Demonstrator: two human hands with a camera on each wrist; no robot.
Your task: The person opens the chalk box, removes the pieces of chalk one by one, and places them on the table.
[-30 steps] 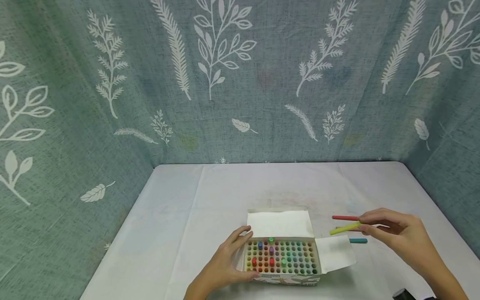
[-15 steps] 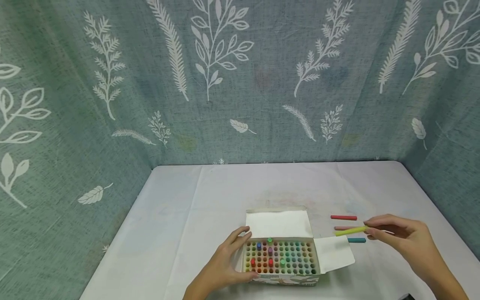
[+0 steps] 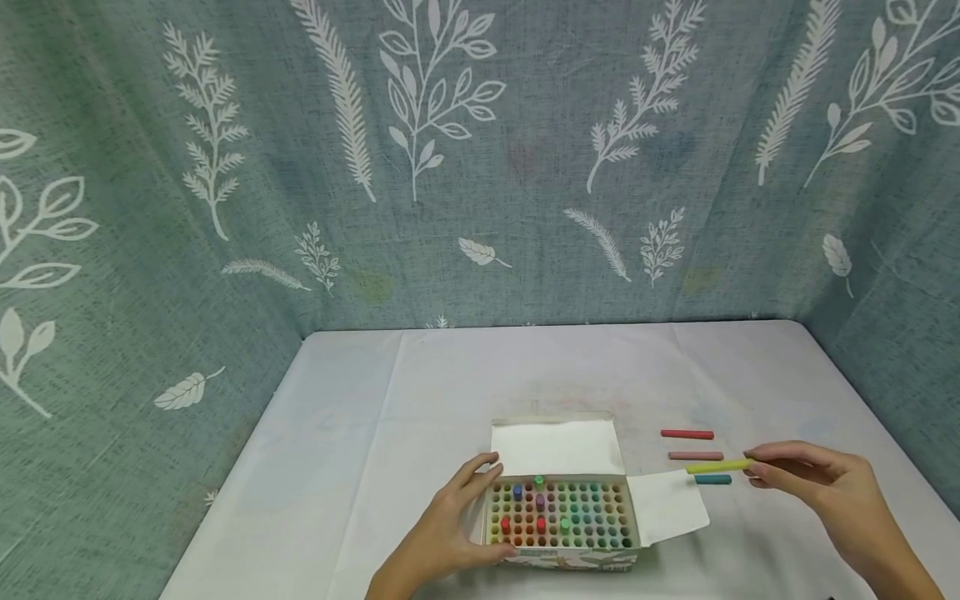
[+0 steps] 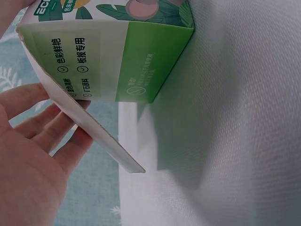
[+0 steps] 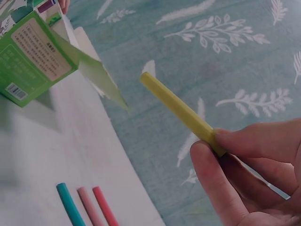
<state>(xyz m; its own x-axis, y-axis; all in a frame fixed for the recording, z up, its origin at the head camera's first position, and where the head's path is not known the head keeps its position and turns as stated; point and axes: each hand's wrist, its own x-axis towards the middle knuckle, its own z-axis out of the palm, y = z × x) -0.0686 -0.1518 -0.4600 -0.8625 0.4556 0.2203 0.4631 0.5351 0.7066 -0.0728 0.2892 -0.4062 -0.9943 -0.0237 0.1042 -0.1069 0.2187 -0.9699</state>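
My right hand pinches a yellow chalk stick near one end, between thumb and fingertips. In the right wrist view the yellow stick points away from the hand, held in the air. My left hand grips the left end of an open chalk box, thumb at the front and fingers toward the back. Fingers of that hand touch a cardboard flap in the left wrist view. Inside the box is a grid of holes with several coloured chalk sticks standing in it.
A red chalk stick, a pink chalk stick and a teal chalk stick lie right of the box. The box's lid is folded back; a side flap spreads right. A patterned curtain surrounds the white table.
My right hand has moved right and slightly toward me with the yellow chalk, uncovering more of the red and pink sticks. The left hand keeps its place on the box.
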